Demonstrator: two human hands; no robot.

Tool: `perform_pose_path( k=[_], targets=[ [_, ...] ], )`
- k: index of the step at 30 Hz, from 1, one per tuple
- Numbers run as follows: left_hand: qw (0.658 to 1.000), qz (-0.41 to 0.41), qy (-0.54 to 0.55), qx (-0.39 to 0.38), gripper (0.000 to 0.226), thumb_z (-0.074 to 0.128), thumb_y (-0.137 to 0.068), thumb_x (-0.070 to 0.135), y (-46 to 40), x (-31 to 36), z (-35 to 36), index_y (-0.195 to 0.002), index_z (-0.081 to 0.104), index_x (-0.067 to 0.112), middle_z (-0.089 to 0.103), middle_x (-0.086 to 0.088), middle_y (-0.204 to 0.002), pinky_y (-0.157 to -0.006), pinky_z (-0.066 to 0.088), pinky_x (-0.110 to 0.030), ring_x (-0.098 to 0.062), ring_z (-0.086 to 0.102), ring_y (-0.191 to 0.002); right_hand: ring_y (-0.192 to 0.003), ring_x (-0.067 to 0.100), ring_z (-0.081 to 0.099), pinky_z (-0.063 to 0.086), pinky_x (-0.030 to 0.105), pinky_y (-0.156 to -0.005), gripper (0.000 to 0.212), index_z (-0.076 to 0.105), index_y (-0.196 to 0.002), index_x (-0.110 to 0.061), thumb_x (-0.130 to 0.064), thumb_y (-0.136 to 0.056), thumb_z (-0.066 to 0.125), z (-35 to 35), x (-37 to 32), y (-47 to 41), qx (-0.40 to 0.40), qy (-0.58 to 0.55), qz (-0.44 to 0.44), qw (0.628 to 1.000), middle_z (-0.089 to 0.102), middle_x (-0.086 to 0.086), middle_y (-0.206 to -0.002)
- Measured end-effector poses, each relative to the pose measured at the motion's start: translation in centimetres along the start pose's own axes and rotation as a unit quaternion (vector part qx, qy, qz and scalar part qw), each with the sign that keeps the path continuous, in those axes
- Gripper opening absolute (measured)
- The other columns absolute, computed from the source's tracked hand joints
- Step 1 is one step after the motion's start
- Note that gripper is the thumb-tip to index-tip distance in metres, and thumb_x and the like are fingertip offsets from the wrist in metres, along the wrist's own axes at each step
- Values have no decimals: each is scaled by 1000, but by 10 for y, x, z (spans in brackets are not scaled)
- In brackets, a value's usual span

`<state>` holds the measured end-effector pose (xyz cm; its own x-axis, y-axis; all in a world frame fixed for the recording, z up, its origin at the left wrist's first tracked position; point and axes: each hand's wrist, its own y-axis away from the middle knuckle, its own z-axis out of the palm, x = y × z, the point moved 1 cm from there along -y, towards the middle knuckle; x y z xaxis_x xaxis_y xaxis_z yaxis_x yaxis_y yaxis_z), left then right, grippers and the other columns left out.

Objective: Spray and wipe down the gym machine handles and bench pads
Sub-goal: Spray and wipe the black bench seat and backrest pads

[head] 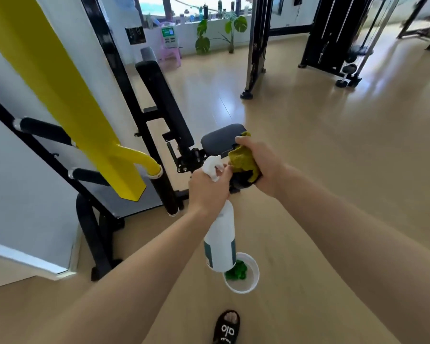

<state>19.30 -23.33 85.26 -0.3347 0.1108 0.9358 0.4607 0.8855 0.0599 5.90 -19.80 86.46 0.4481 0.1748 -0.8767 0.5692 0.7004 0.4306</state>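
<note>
My left hand [207, 191] grips the neck of a white spray bottle [221, 242], its nozzle pointing toward the cloth. My right hand [261, 165] is closed on a crumpled yellow-green cloth [242, 160], held just in front of the black seat pad [219, 139] of a gym machine. The machine's long black back pad [164, 103] slopes up behind the seat. A yellow machine arm [60, 90] with a black-gripped handle [163, 192] hangs to the left, and two black foam handles [45, 130] stick out from the frame.
A white bowl [251, 281] holding a green cloth sits on the wooden floor below the bottle. My sandalled foot [227, 327] is at the bottom. A black cable machine [338, 40] and a steel post [252, 58] stand further back, with a potted plant [219, 33] by the window.
</note>
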Motion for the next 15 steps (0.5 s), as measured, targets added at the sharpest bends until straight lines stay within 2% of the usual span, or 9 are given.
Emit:
perform_pose_path(
  k=[3, 4, 6, 7, 8, 10, 11, 13, 15],
  targets=[
    [998, -49, 17, 19, 30, 63, -97, 36, -34, -4, 31, -85, 69, 9, 70, -15, -79, -58, 46, -25, -22, 64, -69, -91, 35, 70, 59, 50, -84, 70, 62, -118, -12, -47, -58, 74, -22, -5, -38, 46, 14, 20, 999, 68, 13, -99],
    [998, -61, 21, 22, 31, 63, -96, 36, -50, -5, 42, -88, 70, 8, 70, -16, -79, -56, 46, -24, -23, 64, -69, -90, 35, 69, 59, 50, -85, 69, 62, -116, -12, -48, -59, 72, -31, -9, -53, 59, 15, 27, 998, 68, 13, -98],
    [998, -64, 16, 20, 30, 62, -96, 36, -76, -5, 60, -90, 72, 9, 70, -14, -77, -54, 43, -23, -20, 63, -66, -77, 27, 66, 58, 36, -73, 44, 62, -103, -11, -44, -73, 66, -47, -13, -75, 63, 14, 36, 997, 66, 10, -86],
    [998, -62, 5, 19, 29, 61, -97, 36, -91, -2, 71, -89, 72, 10, 69, -12, -76, -54, 43, -23, -18, 62, -66, -68, 23, 62, 54, 31, -64, 29, 60, -93, -12, -39, -82, 61, -56, -15, -89, 63, 9, 48, 997, 63, 7, -77],
    [998, -58, -9, 21, 29, 60, -98, 36, -102, 0, 78, -89, 72, 11, 68, -10, -75, -54, 43, -22, -16, 62, -65, -62, 21, 57, 49, 28, -55, 22, 57, -85, -14, -36, -89, 57, -65, -14, -100, 64, -1, 69, 996, 60, 5, -68],
    [998, -53, -25, 27, 28, 59, -99, 36, -126, 6, 93, -91, 71, 12, 66, -5, -72, -49, 43, -18, -11, 60, -61, -58, 21, 52, 46, 26, -46, 23, 53, -80, -16, -36, -90, 52, -80, -16, -119, 69, -20, 108, 992, 55, 3, -63],
    [998, -55, -30, 31, 28, 59, -99, 35, -140, 10, 103, -92, 71, 11, 65, -4, -71, -46, 42, -16, -8, 59, -58, -60, 23, 52, 48, 28, -46, 23, 53, -83, -16, -38, -89, 52, -89, -19, -130, 76, -27, 125, 989, 55, 4, -66],
    [997, -60, -42, 40, 28, 58, -99, 36, -163, 16, 118, -96, 70, 11, 65, -5, -74, -48, 41, -18, -7, 58, -57, -67, 26, 58, 57, 38, -59, 25, 58, -91, -15, -39, -86, 53, -105, -23, -153, 90, -31, 132, 987, 61, 6, -75],
    [995, -64, -52, 50, 29, 57, -100, 37, -183, 23, 135, -98, 70, 12, 65, -5, -76, -53, 42, -19, -9, 59, -60, -76, 26, 64, 58, 41, -81, 27, 62, -99, -14, -38, -88, 54, -126, -31, -176, 118, -17, 126, 985, 67, 8, -84]
  ],
)
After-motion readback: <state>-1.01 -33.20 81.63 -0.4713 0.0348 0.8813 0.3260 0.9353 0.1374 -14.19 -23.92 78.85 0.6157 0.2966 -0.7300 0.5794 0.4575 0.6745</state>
